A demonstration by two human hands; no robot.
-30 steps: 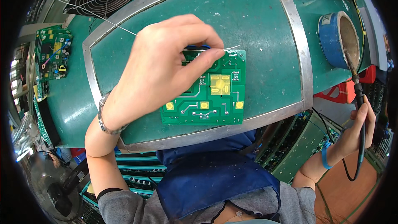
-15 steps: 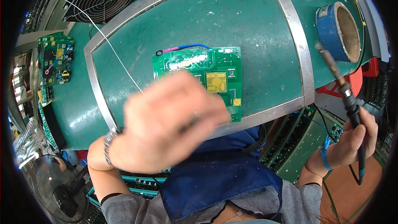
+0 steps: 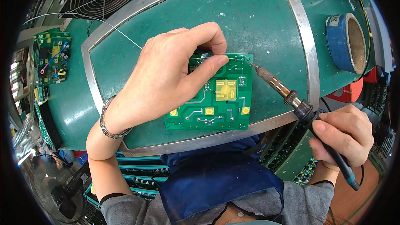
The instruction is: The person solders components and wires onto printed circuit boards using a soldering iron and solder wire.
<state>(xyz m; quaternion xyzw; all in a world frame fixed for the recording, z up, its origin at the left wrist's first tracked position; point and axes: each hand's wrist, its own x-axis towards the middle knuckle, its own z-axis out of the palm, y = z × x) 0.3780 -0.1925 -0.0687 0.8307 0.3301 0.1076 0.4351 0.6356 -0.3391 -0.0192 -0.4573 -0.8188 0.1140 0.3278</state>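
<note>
While both hands work, solder meets a green circuit board [image 3: 216,100] on the counter [image 3: 266,21].
Left hand [image 3: 166,79] pinches solder wire [image 3: 121,31]; right hand [image 3: 343,135] grips the soldering iron [image 3: 283,91], tip at the board's top edge.

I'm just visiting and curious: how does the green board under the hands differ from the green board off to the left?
The circuit board under the left hand lies solder side up, bare traces and yellow pads showing. The side board on the left stack shows mounted parts and coloured wires. A soldering iron in the right hand touches the first; the other lies untouched. Both are green.
</note>
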